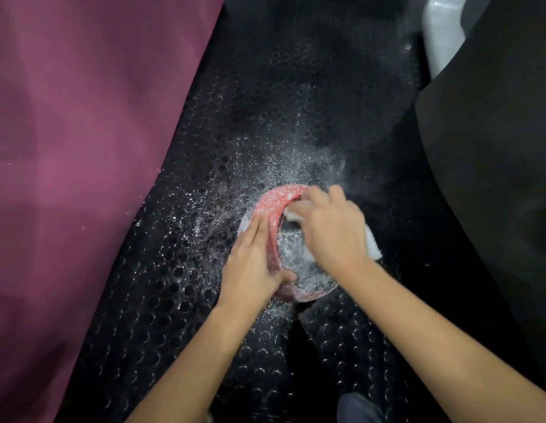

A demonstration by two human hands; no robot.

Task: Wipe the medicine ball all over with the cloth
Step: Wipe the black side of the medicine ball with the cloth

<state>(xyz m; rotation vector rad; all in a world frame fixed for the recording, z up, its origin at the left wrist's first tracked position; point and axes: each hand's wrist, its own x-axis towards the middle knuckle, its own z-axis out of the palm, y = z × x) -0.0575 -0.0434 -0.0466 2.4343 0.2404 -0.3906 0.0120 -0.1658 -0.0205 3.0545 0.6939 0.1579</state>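
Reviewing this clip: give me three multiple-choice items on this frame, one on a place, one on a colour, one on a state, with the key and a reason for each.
1. Where does the medicine ball sit?
A. on the studded black floor mat
B. on a wooden shelf
C. in a sink

2. What colour is the cloth?
A. blue
B. white
C. green

3. What is the left hand doing?
A. hanging idle
B. holding a spray bottle
C. resting on the ball's side, fingers straight

Key: 1 A, the mat surrounds the ball; 2 B, white fabric shows beneath the right hand; 3 C, its palm lies against the red band.
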